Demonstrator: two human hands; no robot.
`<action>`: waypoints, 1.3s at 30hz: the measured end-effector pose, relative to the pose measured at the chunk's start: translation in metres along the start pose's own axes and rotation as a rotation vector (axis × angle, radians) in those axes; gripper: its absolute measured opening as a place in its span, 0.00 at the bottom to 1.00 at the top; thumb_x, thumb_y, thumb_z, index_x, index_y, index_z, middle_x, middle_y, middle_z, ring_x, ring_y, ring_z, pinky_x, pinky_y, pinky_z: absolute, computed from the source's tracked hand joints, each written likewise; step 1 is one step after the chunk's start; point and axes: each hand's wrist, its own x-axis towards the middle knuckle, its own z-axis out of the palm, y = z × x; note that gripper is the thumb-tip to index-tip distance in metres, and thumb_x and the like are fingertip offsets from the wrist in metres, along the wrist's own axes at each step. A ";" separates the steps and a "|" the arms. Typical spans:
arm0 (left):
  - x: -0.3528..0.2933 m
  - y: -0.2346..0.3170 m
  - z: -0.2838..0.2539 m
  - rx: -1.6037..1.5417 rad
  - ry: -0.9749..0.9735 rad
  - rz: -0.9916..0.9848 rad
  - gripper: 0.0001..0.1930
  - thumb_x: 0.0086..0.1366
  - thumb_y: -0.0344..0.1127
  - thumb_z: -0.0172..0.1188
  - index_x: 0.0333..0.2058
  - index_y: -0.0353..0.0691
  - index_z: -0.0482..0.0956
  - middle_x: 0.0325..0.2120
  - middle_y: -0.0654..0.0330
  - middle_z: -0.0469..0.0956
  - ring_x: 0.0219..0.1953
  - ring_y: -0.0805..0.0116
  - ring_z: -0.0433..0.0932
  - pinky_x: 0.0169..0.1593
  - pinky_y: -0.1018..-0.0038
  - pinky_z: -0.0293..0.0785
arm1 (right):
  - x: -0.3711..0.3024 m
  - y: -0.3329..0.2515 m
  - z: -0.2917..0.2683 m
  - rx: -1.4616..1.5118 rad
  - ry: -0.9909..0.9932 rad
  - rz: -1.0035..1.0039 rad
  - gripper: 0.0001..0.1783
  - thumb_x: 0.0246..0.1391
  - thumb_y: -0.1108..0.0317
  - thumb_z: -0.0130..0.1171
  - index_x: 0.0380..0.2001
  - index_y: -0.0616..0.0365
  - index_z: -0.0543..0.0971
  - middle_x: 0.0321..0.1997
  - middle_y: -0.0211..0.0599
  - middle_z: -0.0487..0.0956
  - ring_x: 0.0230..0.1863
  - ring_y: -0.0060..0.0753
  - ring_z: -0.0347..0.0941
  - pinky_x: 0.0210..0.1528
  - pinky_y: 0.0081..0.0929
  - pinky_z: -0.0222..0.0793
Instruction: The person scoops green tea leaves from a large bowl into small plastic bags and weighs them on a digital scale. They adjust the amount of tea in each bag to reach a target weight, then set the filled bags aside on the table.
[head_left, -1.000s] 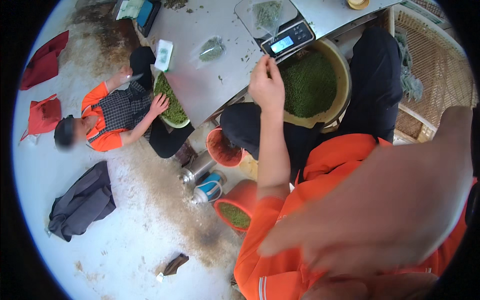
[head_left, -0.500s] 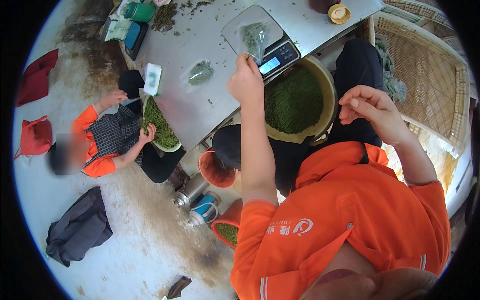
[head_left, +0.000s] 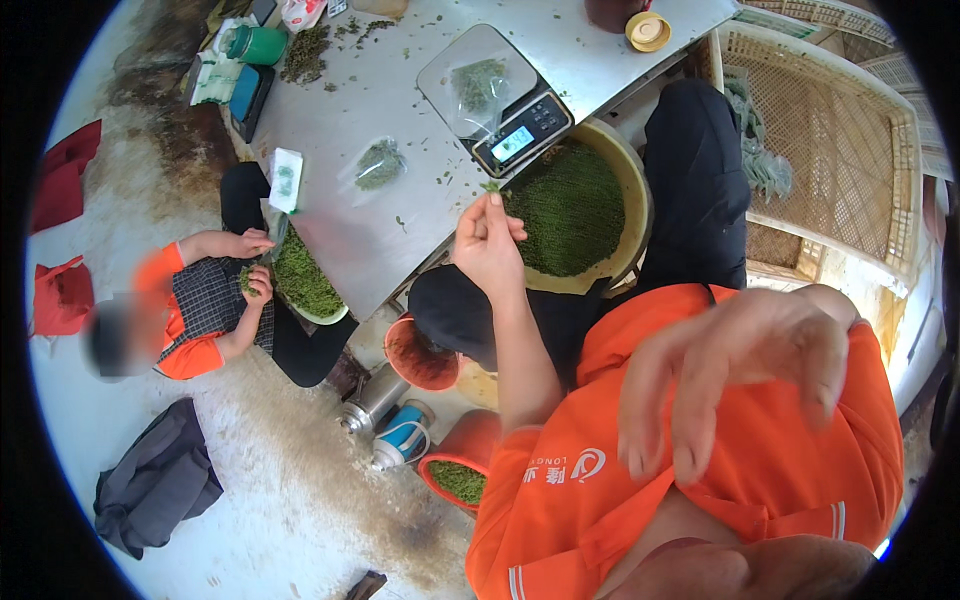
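Between the fingertips of my left hand is a small green sprig, pinched beside the table edge and the left rim of the basin. A clear bag of green leaves lies on the digital scale. Loose green leaf material fills the yellowish basin by my legs. My right hand hangs in front of my orange shirt, fingers spread, slightly blurred and touching nothing. Another clear bag of leaves rests on the metal table.
At the left a co-worker handles leaves over a bowl. Red buckets and a blue thermos stand on the floor. Woven crates are at the right. A green jar and a round lid sit on the table.
My left hand has let go of the bag on the scale and moved down, now pinching a sprig. My right hand has come up before my chest. The co-worker's hand has lifted leaves.
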 end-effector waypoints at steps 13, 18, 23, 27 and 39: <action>-0.043 -0.043 -0.011 0.102 -0.179 -0.135 0.11 0.71 0.33 0.69 0.46 0.32 0.83 0.21 0.63 0.81 0.21 0.79 0.76 0.27 0.81 0.73 | 0.011 -0.003 0.043 0.533 0.023 -0.063 0.26 0.55 0.50 0.70 0.38 0.57 0.69 0.39 0.38 0.70 0.40 0.34 0.68 0.54 0.54 0.71; -0.025 -0.038 -0.008 0.325 -0.179 0.112 0.13 0.67 0.36 0.72 0.46 0.37 0.85 0.21 0.62 0.83 0.23 0.79 0.79 0.30 0.77 0.76 | 0.001 -0.006 0.044 0.539 -0.004 -0.070 0.22 0.58 0.53 0.67 0.36 0.57 0.69 0.40 0.40 0.69 0.40 0.37 0.69 0.53 0.58 0.71; 0.035 -0.020 0.004 0.514 -0.160 0.340 0.21 0.67 0.41 0.71 0.56 0.42 0.82 0.24 0.61 0.85 0.25 0.72 0.83 0.33 0.70 0.78 | -0.011 -0.005 0.046 0.493 -0.053 -0.066 0.19 0.60 0.55 0.65 0.35 0.58 0.68 0.40 0.42 0.69 0.41 0.40 0.69 0.51 0.61 0.70; 0.068 0.010 0.025 0.829 -0.295 0.379 0.29 0.66 0.42 0.70 0.65 0.49 0.75 0.26 0.62 0.85 0.29 0.64 0.84 0.38 0.65 0.78 | -0.011 -0.014 0.056 0.427 0.018 -0.074 0.18 0.62 0.59 0.63 0.34 0.59 0.68 0.40 0.45 0.69 0.40 0.42 0.69 0.50 0.63 0.71; 0.089 0.001 0.028 0.926 -0.292 0.308 0.25 0.64 0.42 0.72 0.57 0.45 0.75 0.28 0.60 0.86 0.32 0.62 0.85 0.39 0.65 0.78 | -0.008 -0.009 0.038 0.290 0.005 -0.276 0.19 0.64 0.59 0.64 0.36 0.58 0.65 0.36 0.44 0.69 0.37 0.39 0.68 0.41 0.54 0.77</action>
